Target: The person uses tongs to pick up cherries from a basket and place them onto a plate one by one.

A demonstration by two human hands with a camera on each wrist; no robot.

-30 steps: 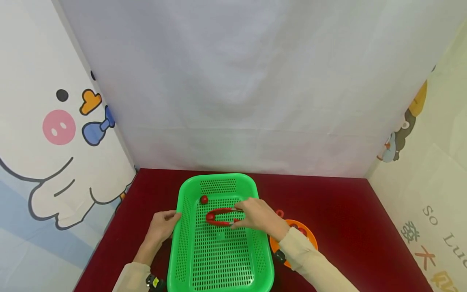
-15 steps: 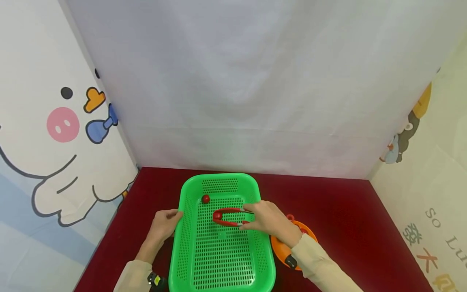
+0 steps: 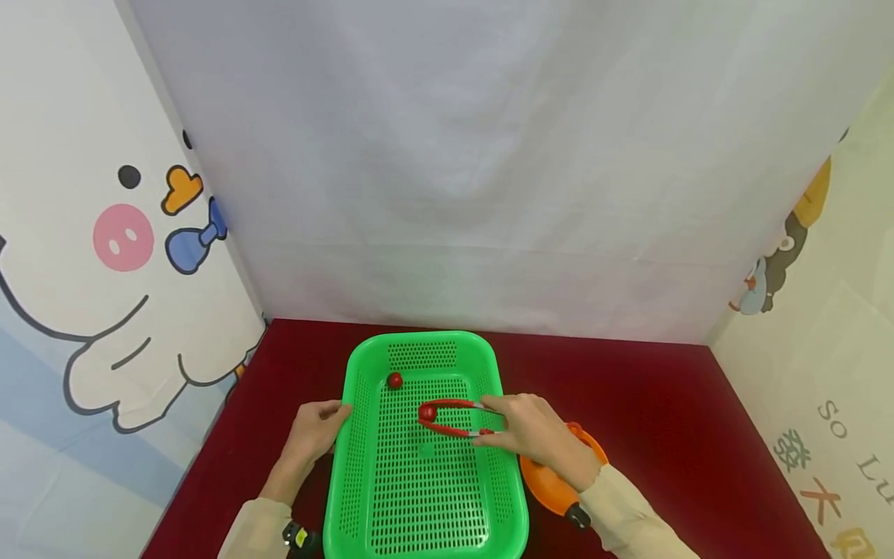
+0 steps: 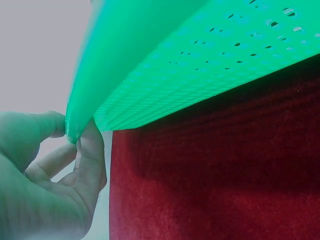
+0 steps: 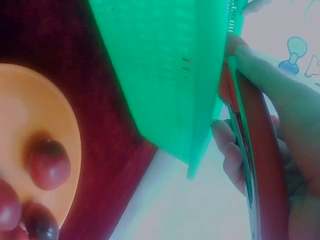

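My left hand (image 3: 314, 431) pinches the left rim of a green plastic basket (image 3: 426, 338); in the left wrist view the thumb and fingers close on that rim (image 4: 80, 115). My right hand (image 3: 541, 435) grips a pair of red tongs (image 3: 454, 403) with metal parts, also large in the right wrist view. Between the tips of the tongs is a cherry tomato (image 3: 428, 413), over the basket's perforated floor. Another cherry tomato (image 3: 394, 380) lies in the basket near its far left corner.
An orange plate (image 3: 548, 489) stands right of the basket, partly under my right forearm. In the right wrist view several cherry tomatoes (image 5: 49, 164) lie on it. The dark red tabletop (image 3: 649, 419) ends at a pale cloth backdrop (image 3: 447, 287).
My right hand has moved right with the tongs, and the tomato between their tips has come along. My left hand stays on the basket rim.
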